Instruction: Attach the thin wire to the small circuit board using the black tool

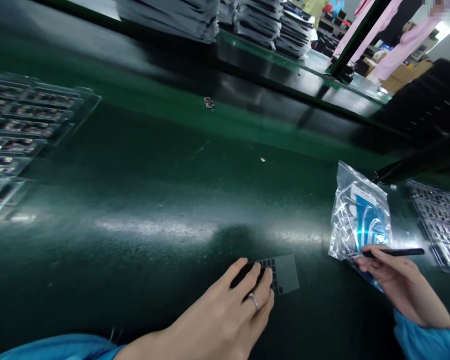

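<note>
My left hand [232, 310], with a ring on one finger, lies flat on the green table, its fingertips pressing a small grey sheet [285, 272] with a grid of dark squares. My right hand [393, 280] grips a thin black pen-like tool [395, 252], whose tip points left at the lower edge of a clear plastic bag [360, 215] with blue and white contents. The bag lies just above my right hand. Both sleeves are blue.
Clear trays of small parts [18, 125] sit at the far left, and another tray [440, 225] at the right edge. A tiny part [209, 102] lies farther out on the green table [153, 190]. Stacks of trays [262, 20] stand on the shelf behind.
</note>
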Available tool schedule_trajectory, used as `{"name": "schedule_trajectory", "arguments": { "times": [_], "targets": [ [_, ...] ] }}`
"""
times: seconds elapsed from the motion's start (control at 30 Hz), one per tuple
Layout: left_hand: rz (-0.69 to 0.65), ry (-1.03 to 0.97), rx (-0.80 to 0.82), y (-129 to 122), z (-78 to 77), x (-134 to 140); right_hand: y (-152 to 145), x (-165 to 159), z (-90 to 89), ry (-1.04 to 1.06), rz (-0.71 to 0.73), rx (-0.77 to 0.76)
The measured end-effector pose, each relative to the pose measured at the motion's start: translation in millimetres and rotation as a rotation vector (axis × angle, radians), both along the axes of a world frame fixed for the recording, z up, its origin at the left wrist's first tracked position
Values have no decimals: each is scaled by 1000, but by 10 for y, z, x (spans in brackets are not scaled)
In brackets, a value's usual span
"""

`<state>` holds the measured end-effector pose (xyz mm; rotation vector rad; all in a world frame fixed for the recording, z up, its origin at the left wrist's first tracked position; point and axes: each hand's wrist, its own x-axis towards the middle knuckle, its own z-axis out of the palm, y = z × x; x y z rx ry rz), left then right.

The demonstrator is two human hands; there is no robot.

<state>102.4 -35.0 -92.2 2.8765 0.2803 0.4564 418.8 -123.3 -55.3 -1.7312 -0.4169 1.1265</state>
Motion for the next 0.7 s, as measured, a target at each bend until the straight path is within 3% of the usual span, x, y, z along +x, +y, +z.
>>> {"name": "schedule_trajectory", "arguments": {
  "times": [0.1,0.2,0.27,0.37,0.5,0.7],
  "targets": [
    [-1,-22,21,11,45,5,-173,183,68,-25,63,-84],
    [0,-21,66,25,146,-10,-249,145,132,-222,31,35],
    [15,16,75,35,222,-21,-237,-83,165,-249,26,75],
    [14,59,83,40,283,-28,-132,-628,166,-226,246,98],
    [6,21,47,18,223,-27,22,-1226,65,-279,369,200],
    [-24,44,53,19,192,-1,4,-1349,-42,-561,452,408]
  ]
}}
